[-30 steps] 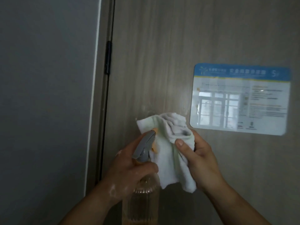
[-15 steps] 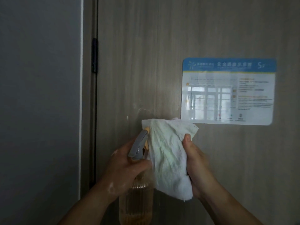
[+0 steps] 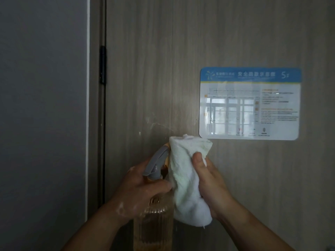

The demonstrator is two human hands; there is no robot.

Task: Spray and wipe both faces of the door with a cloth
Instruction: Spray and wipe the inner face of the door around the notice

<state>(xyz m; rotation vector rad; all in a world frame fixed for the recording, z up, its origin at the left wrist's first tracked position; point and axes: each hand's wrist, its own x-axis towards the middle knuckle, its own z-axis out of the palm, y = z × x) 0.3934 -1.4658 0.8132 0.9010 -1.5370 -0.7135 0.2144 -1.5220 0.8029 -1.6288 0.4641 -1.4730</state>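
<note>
A wood-grain door (image 3: 163,69) fills the view straight ahead. My left hand (image 3: 139,189) grips a clear spray bottle (image 3: 154,223) of amber liquid around its neck, below its grey trigger head (image 3: 157,163). The nozzle points at a white cloth (image 3: 186,178) right beside it. My right hand (image 3: 210,182) holds that cloth bunched upright in front of the door, thumb pressed on its front. A few wet droplets and streaks show on the door just above the cloth. The bottle's base is cut off by the frame's bottom edge.
A glossy blue-and-white evacuation sign (image 3: 250,104) is stuck to the door at the right, just above the cloth. A dark hinge (image 3: 103,65) sits on the door's left edge beside the frame, and a grey wall (image 3: 41,105) lies to the left.
My right hand turned and regripped the cloth, which now stands bunched upright close against the nozzle. The view shifted slightly. My left hand keeps its grip on the bottle.
</note>
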